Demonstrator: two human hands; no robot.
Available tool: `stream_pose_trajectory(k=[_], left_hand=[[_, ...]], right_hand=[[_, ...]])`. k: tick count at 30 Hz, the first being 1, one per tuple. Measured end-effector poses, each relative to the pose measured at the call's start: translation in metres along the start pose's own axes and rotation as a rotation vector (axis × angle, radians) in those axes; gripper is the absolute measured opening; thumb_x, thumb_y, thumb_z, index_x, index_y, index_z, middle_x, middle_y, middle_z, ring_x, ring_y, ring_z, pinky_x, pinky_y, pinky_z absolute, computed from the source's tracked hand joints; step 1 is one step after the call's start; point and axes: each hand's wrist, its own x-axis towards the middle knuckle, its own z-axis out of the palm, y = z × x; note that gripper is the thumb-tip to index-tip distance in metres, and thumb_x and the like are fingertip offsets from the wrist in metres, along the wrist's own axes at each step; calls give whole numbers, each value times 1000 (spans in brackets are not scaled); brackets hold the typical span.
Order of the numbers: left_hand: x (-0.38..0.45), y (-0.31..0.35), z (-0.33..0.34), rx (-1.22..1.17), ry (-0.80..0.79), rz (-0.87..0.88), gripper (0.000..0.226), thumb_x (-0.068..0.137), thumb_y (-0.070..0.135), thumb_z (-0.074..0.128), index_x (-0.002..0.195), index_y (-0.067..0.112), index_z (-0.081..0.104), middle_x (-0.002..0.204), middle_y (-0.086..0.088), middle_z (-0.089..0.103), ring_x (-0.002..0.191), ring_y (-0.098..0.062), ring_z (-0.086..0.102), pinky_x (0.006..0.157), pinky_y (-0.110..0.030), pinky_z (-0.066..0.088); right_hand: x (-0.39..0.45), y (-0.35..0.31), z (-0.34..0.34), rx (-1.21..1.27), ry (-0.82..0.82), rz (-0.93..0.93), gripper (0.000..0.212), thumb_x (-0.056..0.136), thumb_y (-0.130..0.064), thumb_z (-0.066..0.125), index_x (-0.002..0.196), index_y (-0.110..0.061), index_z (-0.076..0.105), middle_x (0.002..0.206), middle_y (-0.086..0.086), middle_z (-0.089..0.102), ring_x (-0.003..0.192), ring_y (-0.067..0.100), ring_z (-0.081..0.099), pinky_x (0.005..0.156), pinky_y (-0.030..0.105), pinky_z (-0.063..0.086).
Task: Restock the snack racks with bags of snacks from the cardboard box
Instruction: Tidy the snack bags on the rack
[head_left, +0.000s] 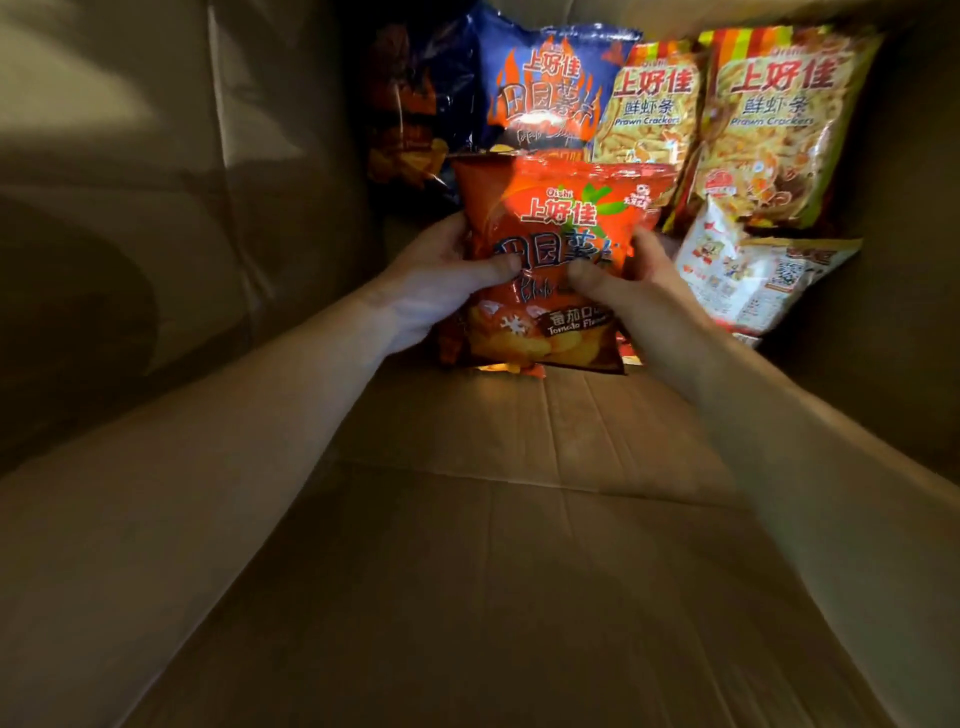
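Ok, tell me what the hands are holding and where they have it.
Both hold the red tomato-flavour chip bag around its middle: left hand on its left edge, right hand on its right edge, thumbs pressed on the front.

Your left hand (441, 280) and right hand (631, 291): bare, no gloves, no rings showing. Your forearms bare along whole visible length, no sleeves, no watch or band at wrists. Thumbnails short, plain. Dim light hides finer detail.
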Motion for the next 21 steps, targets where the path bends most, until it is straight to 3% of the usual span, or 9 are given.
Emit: stream_pose_trajectory(k=[2, 6, 8, 11, 13, 15, 17, 21], left_hand=[[7, -4, 1, 18, -16, -15, 55, 91, 20, 68, 141, 27, 47, 131, 7, 64, 105, -1, 65, 72, -18, 54], [19, -21, -7, -3, 140, -3, 81, 86, 22, 74, 153, 23, 30, 139, 3, 55, 122, -14, 55, 101, -38, 45], [26, -38, -12, 63, 329, 19, 80, 83, 19, 78, 150, 22, 34, 139, 2, 50, 123, -16, 52, 106, -42, 44], [39, -69, -14, 250, 511, -55, 90, 78, 25, 84, 152, 20, 32, 151, -5, 40, 138, -23, 41, 114, -47, 37], [46, -86, -13, 230, 485, -145, 101, 75, 31, 86, 155, 22, 25, 156, -5, 35, 142, -26, 36, 115, -48, 36], [51, -97, -5, 139, 357, -206, 94, 76, 31, 84, 152, 20, 30, 151, -4, 44, 137, -26, 45, 108, -44, 43], [57, -103, 3, 197, 280, -220, 84, 79, 29, 82, 148, 18, 35, 146, -5, 50, 131, -24, 51, 102, -38, 45], [58, -100, 13, 273, 335, -164, 73, 85, 27, 77, 146, 16, 39, 144, -5, 52, 132, -24, 50, 103, -37, 43]], right_hand=[[6, 7, 5, -18, -16, -12, 86, 63, -44, 89, 138, -26, 51, 119, -4, 73, 105, 17, 72, 92, 43, 58], [16, 18, 5, 45, 162, -39, 62, 69, -35, 87, 125, -23, 61, 109, -4, 76, 98, 15, 73, 91, 43, 59], [18, 28, 2, 5, 280, -41, 60, 70, -39, 86, 123, -26, 61, 107, -8, 75, 96, 9, 72, 92, 41, 59], [17, 45, 2, -2, 416, -26, 71, 61, -52, 84, 124, -32, 58, 110, -12, 74, 100, 9, 71, 93, 41, 57], [20, 53, 3, -24, 455, -32, 74, 60, -57, 83, 126, -34, 56, 111, -13, 73, 103, 10, 70, 95, 43, 56], [23, 60, 4, -48, 476, -15, 77, 57, -63, 83, 125, -38, 55, 111, -14, 72, 104, 12, 70, 96, 44, 55], [26, 64, 5, -51, 468, -6, 78, 59, -62, 84, 127, -38, 54, 112, -14, 73, 102, 12, 70, 94, 43, 56], [20, 57, 2, -60, 473, -13, 69, 68, -52, 82, 128, -31, 54, 109, -13, 73, 98, 6, 71, 91, 38, 58]])
